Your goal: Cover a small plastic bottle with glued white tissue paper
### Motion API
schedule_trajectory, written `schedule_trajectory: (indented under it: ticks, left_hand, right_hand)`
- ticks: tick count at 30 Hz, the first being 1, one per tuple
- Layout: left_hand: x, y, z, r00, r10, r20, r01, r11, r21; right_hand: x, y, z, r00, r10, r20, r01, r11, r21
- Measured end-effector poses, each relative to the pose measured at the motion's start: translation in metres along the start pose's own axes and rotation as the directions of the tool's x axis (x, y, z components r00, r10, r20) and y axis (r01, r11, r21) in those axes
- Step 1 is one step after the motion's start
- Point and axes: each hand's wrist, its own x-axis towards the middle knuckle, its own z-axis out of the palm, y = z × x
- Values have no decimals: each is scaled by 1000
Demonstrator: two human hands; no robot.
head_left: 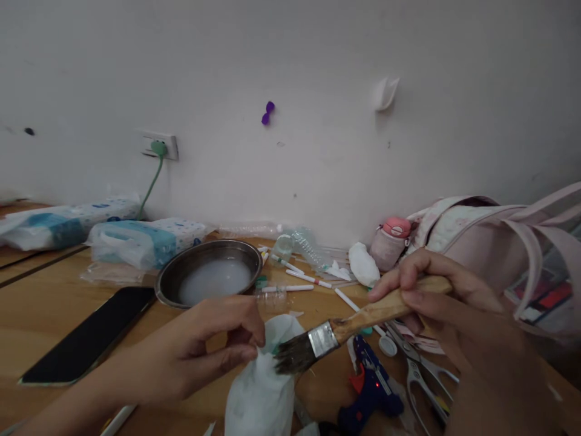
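Observation:
My right hand [447, 315] is closed around the wooden handle of a flat paintbrush [338, 332]. Its dark bristles press against a white tissue-covered object [261, 387] low in the middle. My left hand [206, 351] pinches the top of that white object, thumb and fingers closed on it. Behind the hands stands a round metal bowl [166, 281] holding milky white liquid.
A dark phone [88, 339] lies at left on the wooden table [40, 303]. A blue glue gun [370, 387] and scissors [422, 375] lie under the brush. Several pens, tissue packs [145, 239], a pink bottle [390, 242] and a pink bag [512, 242] sit along the wall.

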Motion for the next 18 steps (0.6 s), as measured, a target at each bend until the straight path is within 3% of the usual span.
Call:
schedule_trajectory:
  ticks: [6,14,16,18]
  left_hand:
    - [-1,7,-3,996,80,49,-82,995,55]
    - [0,13,-4,991,84,108,-80,996,-43]
    - [-2,12,-4,992,56,116,-49,997,-59]
    - [-5,11,-3,993,33,112,-24,996,-82]
  right_hand:
    - [5,-2,7,998,38,43,-41,996,84]
    - [12,0,8,990,47,136,-70,984,163]
    - [12,-1,2,995,52,85,-65,985,161]
    - [9,-4,-7,999,19,-44,-12,986,164]
